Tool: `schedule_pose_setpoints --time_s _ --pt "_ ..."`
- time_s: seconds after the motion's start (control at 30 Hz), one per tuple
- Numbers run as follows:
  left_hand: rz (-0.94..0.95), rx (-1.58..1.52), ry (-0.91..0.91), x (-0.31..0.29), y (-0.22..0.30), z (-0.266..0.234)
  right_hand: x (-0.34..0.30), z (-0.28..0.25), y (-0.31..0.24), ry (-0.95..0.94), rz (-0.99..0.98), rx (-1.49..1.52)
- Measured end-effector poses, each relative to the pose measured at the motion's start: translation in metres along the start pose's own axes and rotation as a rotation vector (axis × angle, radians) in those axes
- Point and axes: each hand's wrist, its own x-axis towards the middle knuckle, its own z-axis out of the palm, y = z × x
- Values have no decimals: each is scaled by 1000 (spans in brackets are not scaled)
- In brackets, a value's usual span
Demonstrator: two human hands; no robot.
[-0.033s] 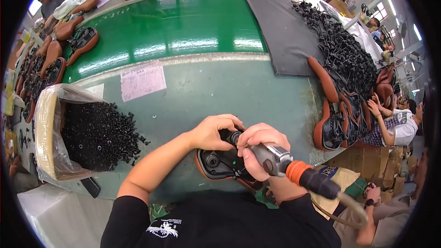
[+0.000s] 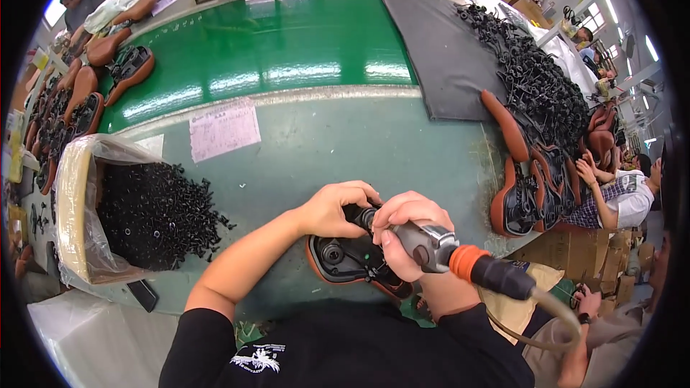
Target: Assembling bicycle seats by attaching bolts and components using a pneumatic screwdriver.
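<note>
Saddle [image 2: 338, 253] lies underside up. Above it, the right hand [image 2: 408, 211] grips a power tool [image 2: 480, 269] — the left hand [image 2: 333, 207] curls around the black part [image 2: 356, 215] at its front.

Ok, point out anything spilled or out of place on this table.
The small black screws spill from the open side of the box in a loose heap on the green table, with strays at the heap's right edge. That looks untidy, though it may be deliberate. Nothing looks clearly damaged.
</note>
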Motion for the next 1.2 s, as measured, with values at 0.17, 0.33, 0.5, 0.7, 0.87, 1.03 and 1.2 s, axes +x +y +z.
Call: schedule_pose_setpoints --time_s 0.17,0.33,0.5,0.7,0.87,1.03,1.2 --pt "-6 22 -21 3 4 1 -4 -2 13 33 -54 117" --pt "69 60 -90 13 5 0 -6 1 17 65 -102 69" --pt "-52 -45 -112 13 3 4 -14 6 30 159 -13 140" --pt "-169 -21 0 1 11 10 -14 11 42 93 24 95" --pt "-187 -20 -29 3 19 15 -4 0 17 106 37 125" --pt "-90 139 143 -21 16 8 -30 -36 -5 168 -108 330" --pt "-249 211 687 -45 4 -90 -76 -119 6 743 338 195"
